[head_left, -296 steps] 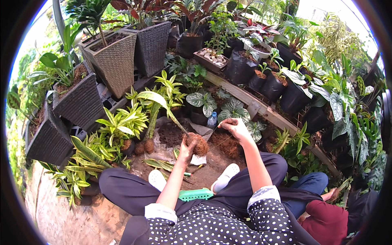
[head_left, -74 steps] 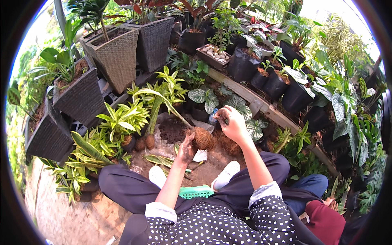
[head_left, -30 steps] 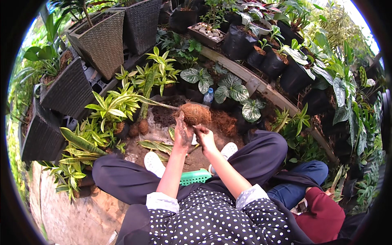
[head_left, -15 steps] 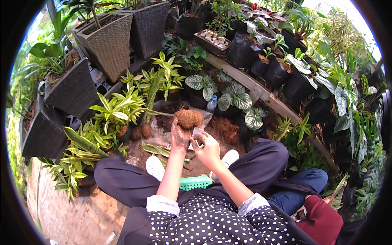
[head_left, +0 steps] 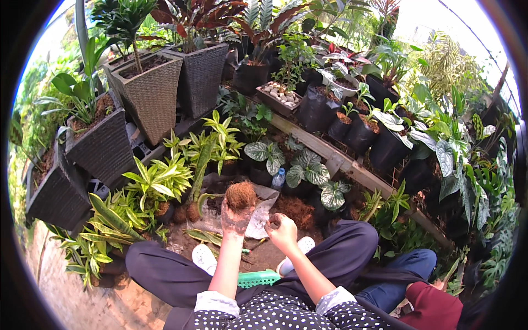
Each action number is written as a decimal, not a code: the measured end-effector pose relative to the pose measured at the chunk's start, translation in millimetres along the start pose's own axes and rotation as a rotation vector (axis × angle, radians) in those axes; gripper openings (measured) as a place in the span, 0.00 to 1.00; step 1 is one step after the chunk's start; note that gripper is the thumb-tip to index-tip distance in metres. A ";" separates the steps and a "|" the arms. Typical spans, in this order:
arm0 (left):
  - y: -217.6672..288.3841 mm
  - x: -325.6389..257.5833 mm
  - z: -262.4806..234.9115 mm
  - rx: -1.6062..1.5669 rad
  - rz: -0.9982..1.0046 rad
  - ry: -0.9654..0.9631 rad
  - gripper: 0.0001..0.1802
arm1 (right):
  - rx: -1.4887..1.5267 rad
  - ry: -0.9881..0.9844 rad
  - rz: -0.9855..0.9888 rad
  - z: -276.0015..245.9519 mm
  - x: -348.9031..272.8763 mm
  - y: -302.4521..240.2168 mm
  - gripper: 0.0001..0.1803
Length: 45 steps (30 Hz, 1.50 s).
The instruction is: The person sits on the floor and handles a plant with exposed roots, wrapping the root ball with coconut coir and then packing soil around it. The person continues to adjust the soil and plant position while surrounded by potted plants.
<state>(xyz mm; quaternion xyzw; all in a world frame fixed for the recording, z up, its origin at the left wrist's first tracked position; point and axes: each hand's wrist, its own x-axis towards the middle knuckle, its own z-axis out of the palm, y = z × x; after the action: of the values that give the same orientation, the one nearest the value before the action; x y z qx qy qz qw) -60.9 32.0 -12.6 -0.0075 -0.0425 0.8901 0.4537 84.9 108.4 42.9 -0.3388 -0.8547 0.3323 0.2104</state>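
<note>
Two bare hands work above a patch of dark soil. The left hand [head_left: 235,219], smeared with earth, has its fingers wrapped around the base of a round brown fibrous root ball [head_left: 241,195], lifting it clear of the ground. Just to its right, the right hand [head_left: 282,231] is curled into a loose fist; whether it holds anything cannot be told. Beneath lies a clear plastic sheet [head_left: 257,220]. Nearer, a green plastic basket [head_left: 257,278] rests between the person's dark trousers, and variegated green potted plants [head_left: 159,181] stand left.
</note>
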 end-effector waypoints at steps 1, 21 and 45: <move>-2.7 -0.2 1.7 -0.001 0.044 0.076 0.24 | 0.001 0.017 -0.013 -1.2 -1.6 0.0 0.10; -14.1 -8.4 8.6 0.125 0.049 0.131 0.23 | -0.058 -0.094 0.110 -5.5 39.8 29.7 0.10; -19.4 -8.9 0.0 0.522 0.173 0.435 0.34 | -0.027 -0.350 -0.595 -38.1 22.0 -78.4 0.15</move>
<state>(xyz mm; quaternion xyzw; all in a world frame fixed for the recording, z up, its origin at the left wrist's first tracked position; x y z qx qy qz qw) -40.1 36.2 -11.2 -0.0842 0.2847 0.8838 0.3617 57.8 97.3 127.9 -0.0151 -0.9436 0.2980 0.1437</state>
